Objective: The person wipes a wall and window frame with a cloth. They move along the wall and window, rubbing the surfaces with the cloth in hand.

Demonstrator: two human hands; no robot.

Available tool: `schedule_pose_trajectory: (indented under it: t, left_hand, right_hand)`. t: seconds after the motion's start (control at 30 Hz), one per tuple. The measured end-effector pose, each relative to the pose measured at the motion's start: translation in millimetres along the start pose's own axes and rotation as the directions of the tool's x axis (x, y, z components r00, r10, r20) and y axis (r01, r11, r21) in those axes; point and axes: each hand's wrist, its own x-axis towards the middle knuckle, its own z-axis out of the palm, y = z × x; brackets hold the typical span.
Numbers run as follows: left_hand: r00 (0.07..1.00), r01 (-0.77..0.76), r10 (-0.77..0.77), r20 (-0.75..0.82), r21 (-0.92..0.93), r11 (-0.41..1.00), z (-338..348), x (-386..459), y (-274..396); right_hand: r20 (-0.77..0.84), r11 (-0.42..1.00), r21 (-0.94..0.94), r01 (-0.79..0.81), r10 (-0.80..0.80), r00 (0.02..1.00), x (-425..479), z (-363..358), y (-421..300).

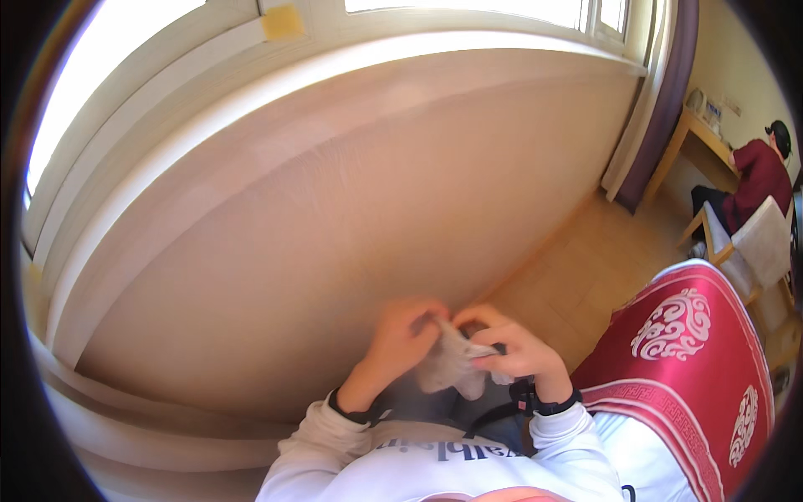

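Observation:
A pale, soft piece of cloth, perhaps a sock or a pair of socks, hangs in front of my body. My left hand pinches its upper edge, slightly blurred. On the other side, my right hand grips the cloth between thumb and fingers. The fabric is stretched between both hands, and its lower part droops in rounded folds. Something dark shows by the fingers of my right hand, too small to name. Dark bands circle both wrists.
To the right is a bed with a red patterned runner over white bedding. Ahead stands a low wall under a window sill. A curtain hangs beyond. A person sits on a chair at a desk.

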Motion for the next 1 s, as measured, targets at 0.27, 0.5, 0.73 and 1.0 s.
schedule_pose_trajectory:
  t: [0.27, 0.5, 0.73, 1.0]
  left_hand:
    - [0.973, 0.151, -0.083, 0.213, -0.328, 0.933, 26, 23, -5]
    - [0.846, 0.46, -0.283, 0.452, -0.351, 0.815, 58, 11, -29]
    - [0.904, 0.427, -0.367, 0.22, -0.432, 0.794, 71, -1, -65]
    - [0.842, 0.525, -0.359, 0.404, -0.454, 0.72, 78, -4, -92]
  right_hand:
    - [-0.559, 0.677, 0.7, 0.227, 0.322, 0.764, -29, 10, 44]
    - [-0.684, 0.927, 0.267, -0.262, 0.374, 0.627, 20, 19, 63]
    - [-0.715, 0.924, 0.109, -0.366, 0.329, 0.617, 43, 18, 73]
    - [-0.706, 0.897, 0.17, -0.407, 0.399, 0.586, 39, 24, 91]
